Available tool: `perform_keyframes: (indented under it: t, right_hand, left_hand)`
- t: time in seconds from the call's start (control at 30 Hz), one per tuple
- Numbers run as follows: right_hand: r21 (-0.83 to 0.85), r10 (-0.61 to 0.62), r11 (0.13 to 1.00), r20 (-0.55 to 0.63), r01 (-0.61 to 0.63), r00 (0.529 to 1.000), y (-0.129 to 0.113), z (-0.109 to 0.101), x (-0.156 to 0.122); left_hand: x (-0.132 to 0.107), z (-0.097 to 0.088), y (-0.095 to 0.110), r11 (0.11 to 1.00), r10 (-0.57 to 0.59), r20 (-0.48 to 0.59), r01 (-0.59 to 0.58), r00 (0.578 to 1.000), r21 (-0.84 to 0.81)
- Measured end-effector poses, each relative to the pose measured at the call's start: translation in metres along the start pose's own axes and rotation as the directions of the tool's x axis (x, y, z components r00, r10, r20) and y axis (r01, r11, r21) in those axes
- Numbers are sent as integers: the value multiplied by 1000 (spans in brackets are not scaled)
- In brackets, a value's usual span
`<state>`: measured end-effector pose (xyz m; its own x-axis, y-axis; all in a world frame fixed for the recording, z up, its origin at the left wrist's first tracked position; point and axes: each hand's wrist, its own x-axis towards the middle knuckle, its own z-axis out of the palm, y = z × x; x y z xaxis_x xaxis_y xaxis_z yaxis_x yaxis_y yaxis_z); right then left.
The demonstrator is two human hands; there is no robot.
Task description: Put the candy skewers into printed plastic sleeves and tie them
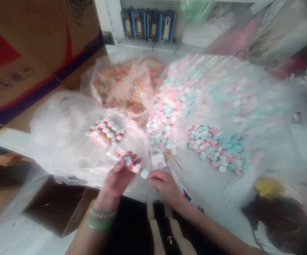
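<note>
My left hand (pixel 117 179) is closed around a short row of coloured candies (pixel 132 165) that looks like a candy skewer. A pale blue and white candy piece (pixel 144 173) sits at the fingertips of my right hand (pixel 165 184), which is pinched at the end of that row. Whether a stick runs through the pieces is too blurred to tell. Beyond my left hand, several candy skewers (pixel 105 131) with white sticks lie on a crumpled clear plastic bag (pixel 63 117). Loose pink, white and blue candies (pixel 203 140) lie in a heap to the right.
A bag of red, orange and green candies (pixel 127 85) stands behind. A large plastic bag (pixel 265 106) covers more pastel candies. Blue boxes (pixel 148 24) line a shelf. A big carton (pixel 36 60) stands left; an open brown box (pixel 56 205) is below the table edge.
</note>
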<state>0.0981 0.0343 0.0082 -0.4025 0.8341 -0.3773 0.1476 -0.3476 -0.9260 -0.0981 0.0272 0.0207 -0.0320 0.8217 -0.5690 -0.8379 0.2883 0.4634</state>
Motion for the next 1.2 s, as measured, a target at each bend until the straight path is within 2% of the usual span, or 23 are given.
perform_keyframes:
  t: [0.17,0.37,0.53,0.6,0.73,0.87,1.03,1.13,1.2]
  right_hand:
    - [64,69,996,14,-70,998,-3,1,2]
    - [319,193,927,50,-199,980,-1,4,1]
    - [437,267,843,165,-313,950,-1,4,-2]
    - [443,272,836,177,-324,946,-1,4,-3]
    - [459,277,829,155,-318,948,-3,6,-5]
    - [487,234,834,113,-259,966,-6,9,-7]
    - [422,211,873,120,-243,970,-3,7,-8]
    - [237,146,959,52,-154,988,1,3,-6]
    - [74,33,997,-12,-32,999,5,1,-4]
  left_hand:
    - [1,2,-5,999,33,-27,-32,999,18]
    - [-1,14,-17,995,74,-79,-69,994,73]
    - [-2,21,-13,997,-5,-161,17,987,71]
    - [-2,23,-12,997,-10,-178,24,984,76]
    - [-3,30,-18,994,52,-199,-31,979,105]
    - [-4,39,-27,993,74,-211,-51,975,111]
    - [-4,42,-24,997,4,-190,10,982,71]
    - [-1,36,-15,998,20,-179,-9,984,60]
    - [1,32,-11,997,56,-181,-45,982,68]
